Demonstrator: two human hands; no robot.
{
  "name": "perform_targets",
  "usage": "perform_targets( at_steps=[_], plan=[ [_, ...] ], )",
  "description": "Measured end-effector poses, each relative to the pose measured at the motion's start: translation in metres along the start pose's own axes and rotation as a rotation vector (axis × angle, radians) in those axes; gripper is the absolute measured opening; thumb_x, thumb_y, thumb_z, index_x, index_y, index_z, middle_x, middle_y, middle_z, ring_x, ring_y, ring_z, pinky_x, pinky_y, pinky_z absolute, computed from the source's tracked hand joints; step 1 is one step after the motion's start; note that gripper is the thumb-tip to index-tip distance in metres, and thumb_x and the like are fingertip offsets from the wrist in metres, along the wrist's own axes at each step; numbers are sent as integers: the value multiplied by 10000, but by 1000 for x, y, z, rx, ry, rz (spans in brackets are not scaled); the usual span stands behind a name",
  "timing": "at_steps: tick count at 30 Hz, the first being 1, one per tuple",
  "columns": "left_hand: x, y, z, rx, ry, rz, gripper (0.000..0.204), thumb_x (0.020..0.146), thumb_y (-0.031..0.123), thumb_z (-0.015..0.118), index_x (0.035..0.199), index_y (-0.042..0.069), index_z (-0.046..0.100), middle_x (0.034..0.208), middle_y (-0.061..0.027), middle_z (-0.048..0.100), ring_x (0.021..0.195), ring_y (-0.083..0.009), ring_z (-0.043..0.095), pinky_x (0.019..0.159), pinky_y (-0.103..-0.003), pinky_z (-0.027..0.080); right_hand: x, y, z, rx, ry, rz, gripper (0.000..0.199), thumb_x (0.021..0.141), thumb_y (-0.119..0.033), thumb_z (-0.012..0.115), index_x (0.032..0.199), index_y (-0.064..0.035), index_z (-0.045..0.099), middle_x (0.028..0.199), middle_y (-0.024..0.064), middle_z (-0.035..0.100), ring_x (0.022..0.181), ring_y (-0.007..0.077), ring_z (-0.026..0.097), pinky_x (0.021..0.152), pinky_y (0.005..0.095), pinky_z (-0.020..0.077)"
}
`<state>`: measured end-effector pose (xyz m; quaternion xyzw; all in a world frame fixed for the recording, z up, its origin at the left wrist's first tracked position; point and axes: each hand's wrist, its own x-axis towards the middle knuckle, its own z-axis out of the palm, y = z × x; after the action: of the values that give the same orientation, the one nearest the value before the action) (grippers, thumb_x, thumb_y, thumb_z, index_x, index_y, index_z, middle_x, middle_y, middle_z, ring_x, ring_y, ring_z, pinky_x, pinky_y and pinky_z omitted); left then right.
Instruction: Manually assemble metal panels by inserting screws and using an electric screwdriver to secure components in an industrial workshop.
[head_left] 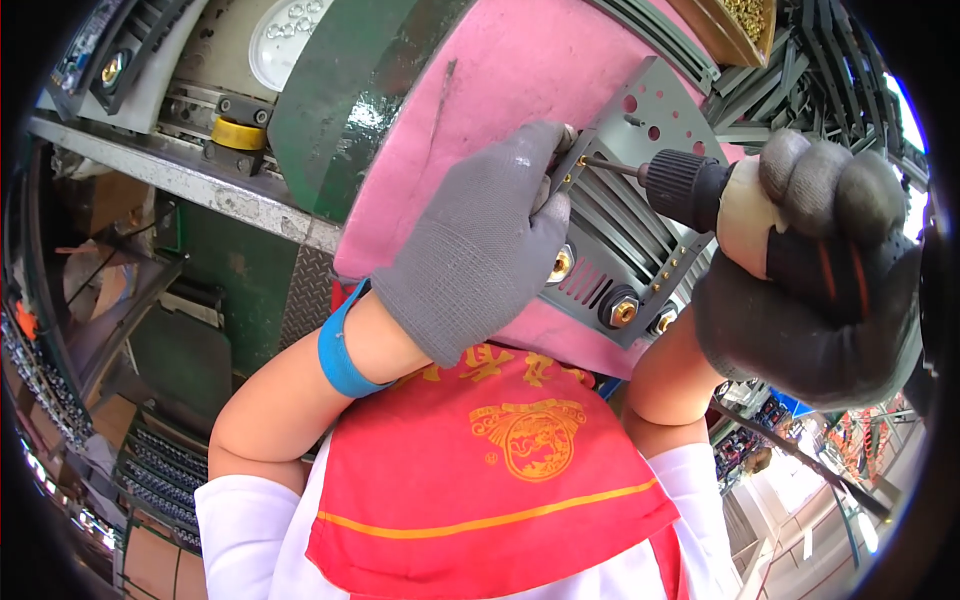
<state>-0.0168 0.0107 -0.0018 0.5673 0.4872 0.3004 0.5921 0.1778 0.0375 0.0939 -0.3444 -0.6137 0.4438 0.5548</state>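
Note:
A dark grey metal housing (pixel 655 110) with slots, fins and round holes lies slanted on a pink padded surface. My left hand (pixel 470 230), in a grey knit glove, is closed at the housing's left edge, with thumb and fingertips pinching around it; whatever lies between the tips is partly hidden. My right hand (pixel 810 330), in a dark-coated glove, wraps round a power screwdriver (pixel 690 190) with a black ribbed collar. Its thin bit points left and meets a small brass-coloured screw (pixel 583 160) on that edge, beside my left fingertips. Gold-centred round fittings (pixel 622 312) sit along the housing's near side.
The pink pad (pixel 500 60) covers the work surface, with a dark green sheet (pixel 335 110) at its left. A wooden box of small brass parts (pixel 735 25) stands at the far right, near stacked dark metal strips (pixel 830 80). A white dish (pixel 275 50) and a yellow-banded fixture (pixel 238 133) are far left.

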Motion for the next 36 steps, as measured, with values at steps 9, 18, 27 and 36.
perform_targets(
  at_steps=[9, 18, 27, 36],
  plan=[
    [-6, 6, -3, -151, 9, -70, 362, 906, 67, 576, 1254, -24, 548, 722, -12, 473, 614, -106, 424, 619, -280, 419, 2, 7, 1, 15, -23, 0, 395, 843, -336, 519, 908, 50, 575, 770, 115, 473, 754, 212, 446, 749, 390, 373],
    [4, 8, -30, -547, -82, -232, 317, 1029, 172, 435, 1245, -26, 556, 861, -25, 621, 608, -51, 437, 549, -213, 409, -2, -1, 0, 14, 6, -19, 410, 851, -347, 509, 899, 55, 576, 762, 116, 471, 746, 213, 445, 749, 388, 374],
    [16, 9, -34, -812, -247, -353, 486, 1018, 462, 483, 1112, 2, 610, 805, 17, 596, 557, -19, 382, 455, -183, 284, -5, -6, 8, 7, 43, -61, 426, 858, -358, 500, 890, 60, 577, 755, 117, 469, 739, 213, 444, 749, 386, 374],
    [11, 22, -35, -592, -261, -333, 585, 991, 571, 458, 983, 26, 669, 657, 43, 531, 489, -10, 356, 434, -187, 249, -2, 2, 12, 15, 64, -69, 443, 865, -369, 490, 881, 64, 577, 747, 118, 466, 732, 214, 443, 750, 384, 375]
  ],
)
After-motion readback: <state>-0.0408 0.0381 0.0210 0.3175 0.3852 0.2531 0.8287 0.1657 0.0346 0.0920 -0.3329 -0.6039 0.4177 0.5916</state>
